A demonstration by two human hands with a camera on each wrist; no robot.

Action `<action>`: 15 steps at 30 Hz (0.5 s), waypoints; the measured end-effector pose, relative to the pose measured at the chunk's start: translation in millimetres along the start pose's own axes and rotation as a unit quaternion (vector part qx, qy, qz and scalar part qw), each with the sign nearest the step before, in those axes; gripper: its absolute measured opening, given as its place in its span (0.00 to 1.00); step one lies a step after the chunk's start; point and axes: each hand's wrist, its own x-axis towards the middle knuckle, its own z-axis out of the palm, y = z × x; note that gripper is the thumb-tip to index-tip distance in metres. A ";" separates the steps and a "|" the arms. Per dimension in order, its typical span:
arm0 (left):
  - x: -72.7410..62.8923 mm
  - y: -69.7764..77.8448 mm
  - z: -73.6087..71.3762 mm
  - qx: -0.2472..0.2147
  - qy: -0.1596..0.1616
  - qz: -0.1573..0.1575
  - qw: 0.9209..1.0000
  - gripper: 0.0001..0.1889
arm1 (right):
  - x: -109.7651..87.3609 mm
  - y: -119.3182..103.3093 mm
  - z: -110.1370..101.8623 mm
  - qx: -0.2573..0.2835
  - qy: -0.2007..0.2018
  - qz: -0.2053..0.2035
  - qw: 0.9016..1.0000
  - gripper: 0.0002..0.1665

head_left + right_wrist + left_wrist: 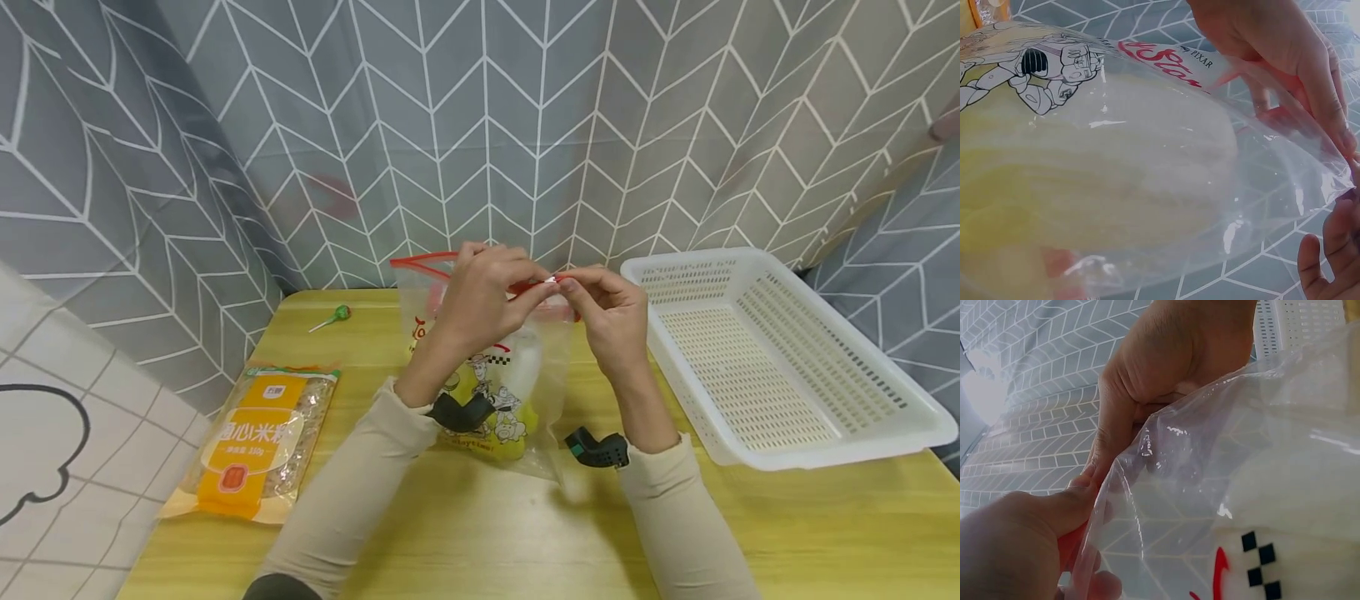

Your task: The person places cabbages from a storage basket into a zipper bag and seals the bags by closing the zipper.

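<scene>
A clear zip bag with cartoon figures and a red zip edge stands upright on the table. Inside it is a bulky white-and-yellow thing that looks like a Chinese cabbage. My left hand pinches the red edge near its right end, thumb against fingertips. Right beside it, my right hand pinches the corner of the same edge. The left part of the zip edge gapes apart. In the left wrist view, the fingertips of both hands meet at the bag's rim.
A white plastic basket stands to the right of the bag. On the left lies an orange-labelled packet of dry food. A green lollipop lies behind it on the yellow wooden table. A patterned curtain hangs behind.
</scene>
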 end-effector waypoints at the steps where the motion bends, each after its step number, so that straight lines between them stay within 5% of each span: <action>1: -0.6 -0.6 -0.5 0.000 0.003 0.002 1.000 0.08 | 0.0 -0.5 0.3 -0.001 0.001 0.004 1.000 0.08; 15: -5.1 -8.0 -5.8 -0.045 0.023 0.019 0.999 0.05 | 1.6 -3.0 -2.5 -0.004 0.009 -0.012 1.000 0.12</action>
